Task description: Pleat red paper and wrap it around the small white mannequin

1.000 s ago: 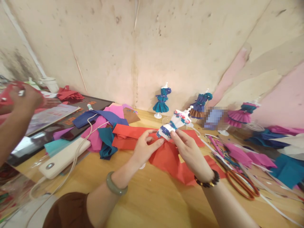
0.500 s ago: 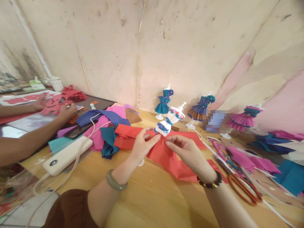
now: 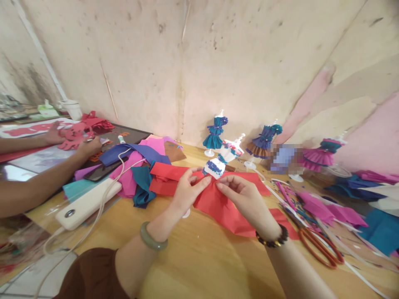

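Observation:
A small white dress form (image 3: 215, 166) with blue and red patches leans over the table, its lower end at my fingertips. Red fabric (image 3: 222, 209) hangs and spreads below it. My left hand (image 3: 192, 187) pinches the fabric's upper edge between thumb and fingers, just under the form. Close beside it, my right hand (image 3: 238, 193) pinches the same gathered edge from the right. Another red strip (image 3: 168, 172) lies behind my left hand. The form's lower part is hidden by fabric and hands.
Dressed miniature forms (image 3: 213, 135) stand along the wall. Orange-handled scissors (image 3: 321, 247) lie at right among scraps. A white power bank (image 3: 89, 203) with cables, a phone and coloured cloth are at left. Beyond, another person's hands (image 3: 89, 147) hold a red cut-out.
My right hand has shifted very slightly left; the pinches on the red fabric look the same. At left, the other person's red cut-out has tilted and moved a little.

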`<state>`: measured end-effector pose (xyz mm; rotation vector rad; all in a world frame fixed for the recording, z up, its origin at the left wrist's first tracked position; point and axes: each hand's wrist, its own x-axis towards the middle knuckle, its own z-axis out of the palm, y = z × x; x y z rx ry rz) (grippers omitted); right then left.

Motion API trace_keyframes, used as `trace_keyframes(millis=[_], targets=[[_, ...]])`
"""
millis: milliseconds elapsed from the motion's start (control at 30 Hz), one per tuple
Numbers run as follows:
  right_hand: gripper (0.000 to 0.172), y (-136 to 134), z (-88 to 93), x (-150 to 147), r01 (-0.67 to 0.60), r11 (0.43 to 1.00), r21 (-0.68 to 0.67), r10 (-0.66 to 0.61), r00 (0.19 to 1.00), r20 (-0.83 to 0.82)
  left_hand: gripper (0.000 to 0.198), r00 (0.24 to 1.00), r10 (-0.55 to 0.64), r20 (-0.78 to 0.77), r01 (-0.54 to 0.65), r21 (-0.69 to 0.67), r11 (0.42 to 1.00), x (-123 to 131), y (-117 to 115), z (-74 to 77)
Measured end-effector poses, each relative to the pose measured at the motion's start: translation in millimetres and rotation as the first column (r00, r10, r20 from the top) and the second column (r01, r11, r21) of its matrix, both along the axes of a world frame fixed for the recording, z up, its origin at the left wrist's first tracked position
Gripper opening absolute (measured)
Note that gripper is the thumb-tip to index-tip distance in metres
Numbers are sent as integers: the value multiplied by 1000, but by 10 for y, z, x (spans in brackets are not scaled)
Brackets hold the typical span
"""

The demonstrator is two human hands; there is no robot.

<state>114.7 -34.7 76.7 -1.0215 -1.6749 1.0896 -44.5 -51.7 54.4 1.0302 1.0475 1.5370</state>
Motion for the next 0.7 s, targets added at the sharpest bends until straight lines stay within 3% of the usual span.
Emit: trace_keyframes(millis=[167,467,700], targets=[[38,-20,-20,-15,-25,1000,-4,25,1000,19,52,1000,30,10,-30,8,1000,-9,10,-9],[22,-59,-63,-31,15,987,157,-20,999,30,49,999,46,3,-46,26,999,-11,3,1],[24,-57,-63,-27,12,991,135,-14,1000,14,50,999,31,17,-31,6,999,4,-20,31]])
